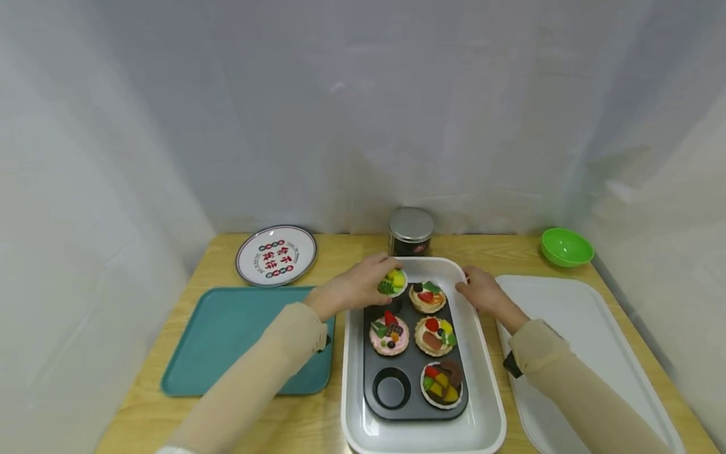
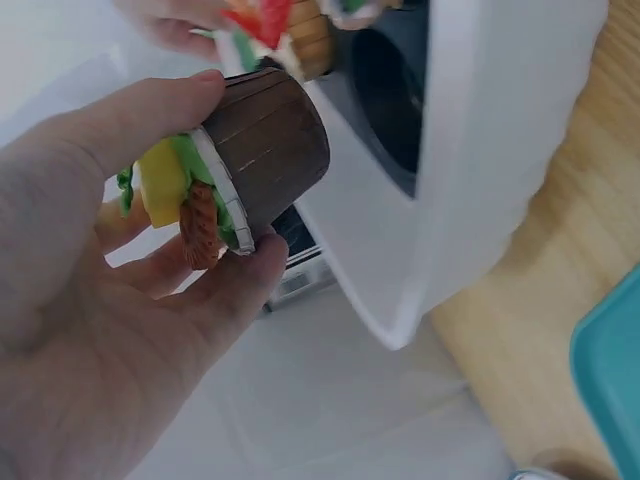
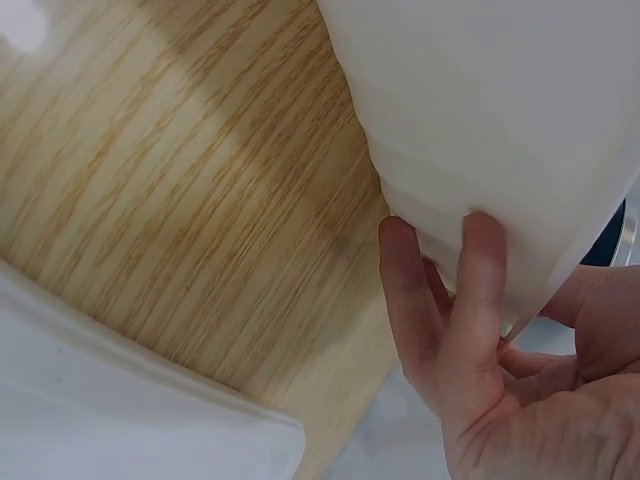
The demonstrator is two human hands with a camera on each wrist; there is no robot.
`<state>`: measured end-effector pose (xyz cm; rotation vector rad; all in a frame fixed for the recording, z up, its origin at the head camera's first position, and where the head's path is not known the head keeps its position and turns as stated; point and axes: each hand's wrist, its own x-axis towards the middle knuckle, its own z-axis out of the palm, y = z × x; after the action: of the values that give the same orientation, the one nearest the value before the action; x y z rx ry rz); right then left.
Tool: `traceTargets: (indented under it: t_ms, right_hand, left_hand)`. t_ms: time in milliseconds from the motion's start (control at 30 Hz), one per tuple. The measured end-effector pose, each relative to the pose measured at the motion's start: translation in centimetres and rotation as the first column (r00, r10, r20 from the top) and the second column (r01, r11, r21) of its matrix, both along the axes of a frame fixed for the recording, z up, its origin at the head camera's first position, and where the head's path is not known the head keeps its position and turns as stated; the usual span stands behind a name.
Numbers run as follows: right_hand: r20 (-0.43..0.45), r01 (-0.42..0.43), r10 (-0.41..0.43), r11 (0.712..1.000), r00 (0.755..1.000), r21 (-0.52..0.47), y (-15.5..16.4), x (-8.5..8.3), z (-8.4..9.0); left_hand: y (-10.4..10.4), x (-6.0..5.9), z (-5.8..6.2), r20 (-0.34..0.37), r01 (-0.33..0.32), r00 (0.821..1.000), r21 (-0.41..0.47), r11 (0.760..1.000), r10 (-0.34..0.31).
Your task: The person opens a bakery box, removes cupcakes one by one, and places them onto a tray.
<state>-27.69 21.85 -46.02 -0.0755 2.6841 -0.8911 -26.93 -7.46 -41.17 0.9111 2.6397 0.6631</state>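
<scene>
My left hand (image 1: 368,277) pinches a toy fruit tart (image 2: 275,140) between thumb and fingers. Its base is dark brown with a pale rim, and its topping is yellow and green. The tart is tilted above the far left of a dark muffin tin (image 1: 371,378) that lies inside a deep white tub (image 1: 493,403). My right hand (image 1: 484,291) grips the tub's far right rim, with fingertips (image 3: 485,235) against the outer wall. Several other tarts sit in the tin, among them a pink one (image 1: 389,340). The near left cup (image 1: 391,388) holds nothing.
A teal tray (image 1: 227,340) lies left of the tub and a white tray (image 1: 561,328) right of it. Behind stand a round plate with red writing (image 1: 300,243), a dark can with a silver lid (image 1: 411,227) and a green bowl (image 1: 567,247). Pale sheeting (image 1: 363,113) surrounds the wooden table.
</scene>
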Motion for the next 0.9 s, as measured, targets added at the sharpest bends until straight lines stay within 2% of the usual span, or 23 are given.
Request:
traceTargets:
  t_ms: [200, 400, 633, 767, 900]
  right_hand:
    - [-0.04, -0.015, 0.015, 1.0, 0.999, 0.001, 0.0, 0.0, -0.2]
    - [-0.076, -0.05, 0.05, 0.999, 0.996, 0.009, 0.1, -0.1, -0.4]
    - [-0.085, -0.066, 0.067, 0.998, 0.994, 0.017, 0.9, 0.1, -0.2]
    - [-0.078, -0.059, 0.061, 0.998, 0.995, 0.02, 1.3, 0.2, 0.1]
    - [-0.068, -0.052, 0.053, 0.998, 0.996, 0.02, 1.6, 0.2, 0.0]
  left_hand:
    - [-2.6, 1.6, 1.3, -0.045, -0.085, 0.995, 0.048, 0.995, 0.087]
    - [-7.4, 3.4, 2.0, -0.049, -0.189, 0.98, 0.098, 0.977, 0.194]
    - [-13.4, 4.1, 1.0, -0.085, -0.311, 0.943, 0.106, 0.944, 0.321]
    - [-16.1, 4.0, -0.2, -0.092, -0.348, 0.929, 0.109, 0.931, 0.358]
    - [-18.6, 4.1, -1.2, -0.06, -0.386, 0.918, 0.103, 0.917, 0.393]
